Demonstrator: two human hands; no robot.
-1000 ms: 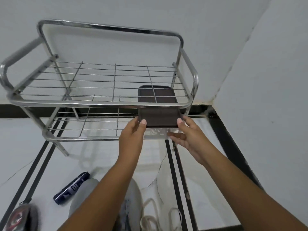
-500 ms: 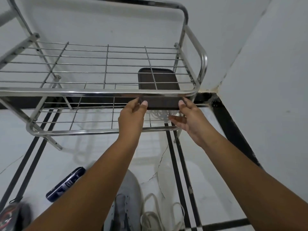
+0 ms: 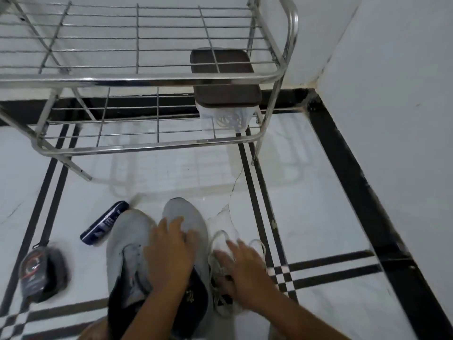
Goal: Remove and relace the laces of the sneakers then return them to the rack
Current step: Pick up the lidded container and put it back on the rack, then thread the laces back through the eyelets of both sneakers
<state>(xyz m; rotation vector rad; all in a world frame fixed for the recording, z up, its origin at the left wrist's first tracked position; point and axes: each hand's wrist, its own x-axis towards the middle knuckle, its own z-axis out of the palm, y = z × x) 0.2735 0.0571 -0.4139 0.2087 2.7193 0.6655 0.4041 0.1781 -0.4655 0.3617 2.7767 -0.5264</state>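
Head view looks down on a pair of grey sneakers [image 3: 157, 244] standing side by side on the white tiled floor [image 3: 326, 187], toes toward the chrome wire shoe rack [image 3: 157, 81]. The left hand [image 3: 169, 253] lies on top of the right-hand sneaker, fingers spread and fairly straight over its upper; it rests there and does not clearly grip. The right hand [image 3: 241, 263] is down on a loose heap of white laces [image 3: 221, 241] just beside that sneaker, fingers splayed wide over them; motion blur hides whether any fingertip is pinching a strand.

Judging by this, the removal half looks done: the laces lie in a pile on the floor, apart from the shoes, and the visible eyelet area of the left-hand sneaker seems bare, though blur keeps that uncertain. Relacing has apparently not begun, and both sneakers remain off the rack, so most of the task is left.

On the rack's lower shelf, at its right end, sits a white basket with a brown lid [image 3: 225, 94]. A dark blue tube-like item [image 3: 105, 223] and a dark packaged object [image 3: 43, 274] lie on the floor to the left of the shoes.
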